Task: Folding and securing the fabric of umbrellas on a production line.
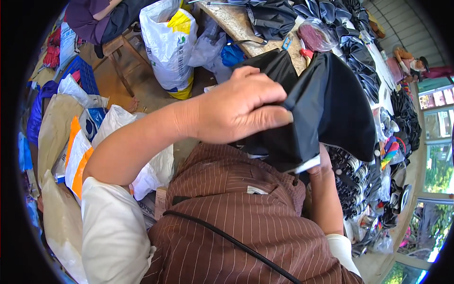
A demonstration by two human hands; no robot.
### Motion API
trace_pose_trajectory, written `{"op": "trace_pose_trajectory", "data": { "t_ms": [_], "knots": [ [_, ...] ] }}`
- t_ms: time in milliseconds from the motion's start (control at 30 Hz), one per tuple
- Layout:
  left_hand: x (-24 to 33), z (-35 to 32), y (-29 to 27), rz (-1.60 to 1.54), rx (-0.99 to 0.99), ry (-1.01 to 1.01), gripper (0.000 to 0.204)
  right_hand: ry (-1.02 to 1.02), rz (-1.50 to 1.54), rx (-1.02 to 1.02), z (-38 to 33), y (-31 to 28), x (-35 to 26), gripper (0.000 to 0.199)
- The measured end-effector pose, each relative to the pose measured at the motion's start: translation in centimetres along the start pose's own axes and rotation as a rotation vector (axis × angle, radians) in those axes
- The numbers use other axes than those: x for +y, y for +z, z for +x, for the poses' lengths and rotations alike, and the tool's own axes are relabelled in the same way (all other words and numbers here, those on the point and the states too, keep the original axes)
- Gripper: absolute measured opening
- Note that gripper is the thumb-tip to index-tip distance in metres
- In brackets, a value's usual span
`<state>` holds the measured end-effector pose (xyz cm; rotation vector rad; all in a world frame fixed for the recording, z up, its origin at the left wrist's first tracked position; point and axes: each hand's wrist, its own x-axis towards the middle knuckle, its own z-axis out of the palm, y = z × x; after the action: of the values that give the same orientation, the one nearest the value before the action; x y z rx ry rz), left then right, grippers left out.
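Glossy black cloth in wide folded panels, looking like an umbrella canopy [307,116], is spread in front of my body. My left hand [246,106] reaches across from the left, closed, with curled fingers and thumb at a fold of the canopy. From below right my right hand [322,161] goes up under the cloth; only its wrist side shows and the fingers are hidden. A small white edge [307,164] sticks out at the canopy's lower end beside the right wrist.
A table [231,19] ahead bears more black cloth [272,19], a bagged dark red bundle [316,35] and a small blue tool [287,43]. Black and silver umbrella frames [352,184] pile up at right. Sacks [168,47] and a wooden stool [116,47] stand left. Other people sit farther off.
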<state>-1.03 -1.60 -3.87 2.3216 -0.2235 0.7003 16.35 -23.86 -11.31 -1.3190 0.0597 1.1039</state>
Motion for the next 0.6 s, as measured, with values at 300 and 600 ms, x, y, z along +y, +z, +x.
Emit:
{"op": "trace_pose_trajectory", "data": {
  "t_ms": [300,600],
  "knots": [
    [-2.5,-0.6,-4.8,-0.522,0.307,-0.280,0.008,0.019,0.204,-0.247,3.6,-6.1,0.1,0.012],
    [-3.3,0.8,0.2,-0.423,0.022,-0.625,0.016,-0.065,0.095,0.039,1.2,-4.0,0.9,0.014]
  ]
}}
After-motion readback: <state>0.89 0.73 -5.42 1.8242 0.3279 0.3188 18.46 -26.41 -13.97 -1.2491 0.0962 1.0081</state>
